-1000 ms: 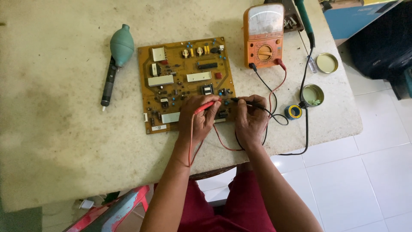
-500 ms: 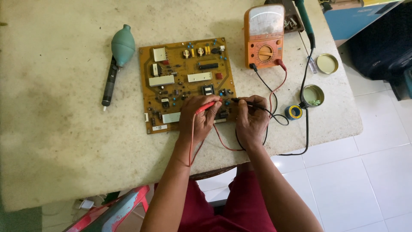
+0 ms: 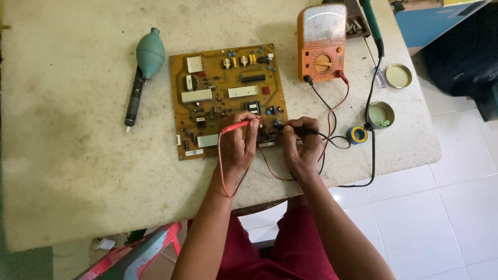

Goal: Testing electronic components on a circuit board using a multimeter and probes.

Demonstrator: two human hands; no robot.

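A yellow-brown circuit board (image 3: 223, 98) lies flat on the pale stone table (image 3: 78, 171). My left hand (image 3: 239, 145) grips a red test probe (image 3: 236, 126), its tip on the board's lower right part. My right hand (image 3: 302, 145) holds a black test probe (image 3: 290, 129) pointing left at the same corner of the board. Red and black leads run from both probes up to an orange analogue multimeter (image 3: 321, 44) standing behind the board.
A teal rubber blower bulb (image 3: 150, 53) with a black pen-shaped tool (image 3: 134, 98) lies left of the board. A soldering iron (image 3: 372, 23), round tin lid (image 3: 398, 75), open tin (image 3: 380, 114) and small solder roll (image 3: 357, 135) sit at right. The table edge (image 3: 363, 179) is near my body.
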